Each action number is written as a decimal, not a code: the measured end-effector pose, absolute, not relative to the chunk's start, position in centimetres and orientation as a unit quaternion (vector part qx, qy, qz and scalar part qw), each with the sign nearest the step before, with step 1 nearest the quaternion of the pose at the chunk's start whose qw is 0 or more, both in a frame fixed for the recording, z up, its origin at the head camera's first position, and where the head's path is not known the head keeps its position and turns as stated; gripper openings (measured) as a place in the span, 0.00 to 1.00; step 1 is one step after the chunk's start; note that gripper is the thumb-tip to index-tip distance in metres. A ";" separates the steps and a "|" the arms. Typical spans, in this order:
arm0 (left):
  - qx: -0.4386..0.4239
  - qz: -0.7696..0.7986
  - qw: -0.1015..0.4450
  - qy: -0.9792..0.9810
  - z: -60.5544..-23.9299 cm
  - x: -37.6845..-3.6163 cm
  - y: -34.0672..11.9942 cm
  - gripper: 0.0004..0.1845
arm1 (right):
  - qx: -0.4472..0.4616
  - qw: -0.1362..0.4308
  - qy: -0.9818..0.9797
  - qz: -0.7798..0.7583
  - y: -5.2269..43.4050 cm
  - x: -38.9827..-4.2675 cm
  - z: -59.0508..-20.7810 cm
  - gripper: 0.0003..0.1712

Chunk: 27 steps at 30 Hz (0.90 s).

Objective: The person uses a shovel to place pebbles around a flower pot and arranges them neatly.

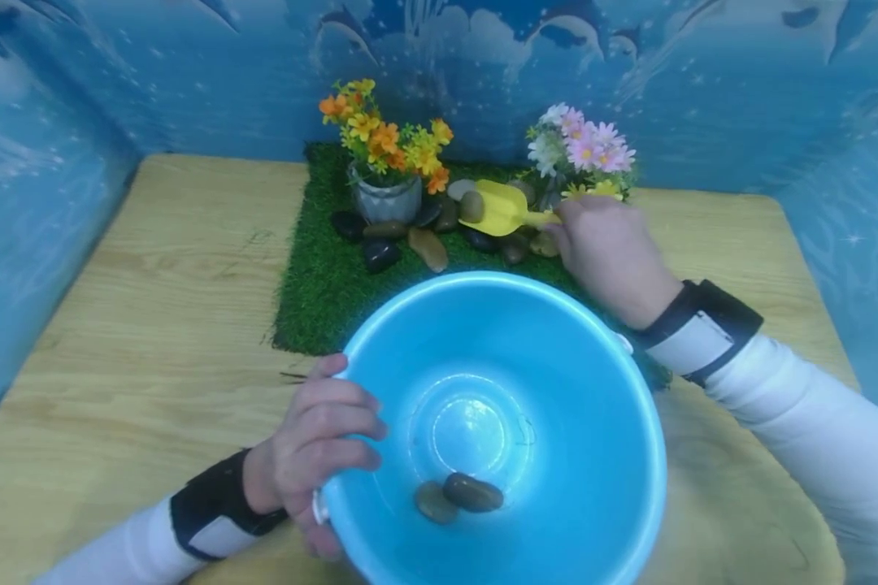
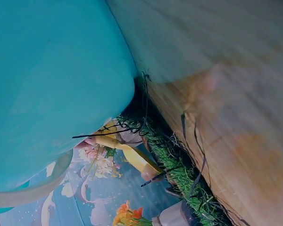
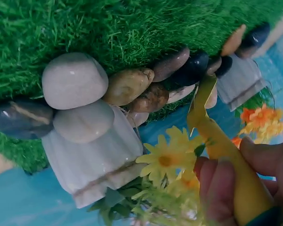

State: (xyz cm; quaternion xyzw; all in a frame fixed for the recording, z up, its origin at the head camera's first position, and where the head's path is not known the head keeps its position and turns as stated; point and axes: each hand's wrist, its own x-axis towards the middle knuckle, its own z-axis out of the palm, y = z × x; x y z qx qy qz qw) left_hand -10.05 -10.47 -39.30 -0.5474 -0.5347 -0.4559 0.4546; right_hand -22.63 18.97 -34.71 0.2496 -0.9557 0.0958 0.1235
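My left hand [image 1: 322, 455] grips the near-left rim of a light blue basin [image 1: 556, 382], whose outer wall [image 2: 52, 84] fills the left wrist view. Two pebbles [image 1: 461, 496] lie at its bottom. My right hand [image 1: 607, 244] holds the handle of a yellow scoop [image 1: 501, 207] over the green grass mat [image 1: 322, 284]; one brown pebble [image 1: 471, 205] sits in the scoop. In the right wrist view my fingers [image 3: 221, 188] curl round the yellow scoop [image 3: 221, 150]. Several pebbles [image 1: 410, 236] lie on the mat between two flower pots.
A grey pot of orange and yellow flowers [image 1: 388, 175] stands at the mat's back left, a pot of pink and white flowers [image 1: 581, 150] at the back right. The wooden table [image 1: 154, 309] is closed in by blue walls [image 1: 58, 89] on three sides.
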 end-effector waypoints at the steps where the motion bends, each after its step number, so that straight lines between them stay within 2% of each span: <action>1: -0.548 -0.455 0.454 -0.535 -39.3 -10.0 -10.5 0.27 | 0.259 0.135 -0.952 0.093 18.8 -22.6 -34.9 0.13; 10: -0.547 -0.457 0.460 -0.530 -39.2 -9.9 -10.4 0.27 | 0.294 0.222 -0.929 0.045 18.7 -21.8 -34.2 0.12; 20: -0.542 -0.451 0.466 -0.535 -39.3 -9.9 -10.8 0.28 | 0.278 0.309 -0.906 0.079 21.2 -16.5 -28.2 0.13; 23: -0.538 -0.448 0.478 -0.530 -39.2 -10.1 -10.7 0.28 | 0.276 0.309 -0.906 0.090 22.9 -14.9 -26.9 0.15; 25: -0.537 -0.449 0.481 -0.528 -39.1 -10.1 -10.7 0.28 | 0.291 0.293 -0.904 0.112 24.7 -14.5 -27.1 0.17; 27: -0.536 -0.451 0.477 -0.531 -39.0 -10.1 -10.7 0.28 | 0.330 0.283 -0.891 0.126 29.9 -16.3 -31.5 0.23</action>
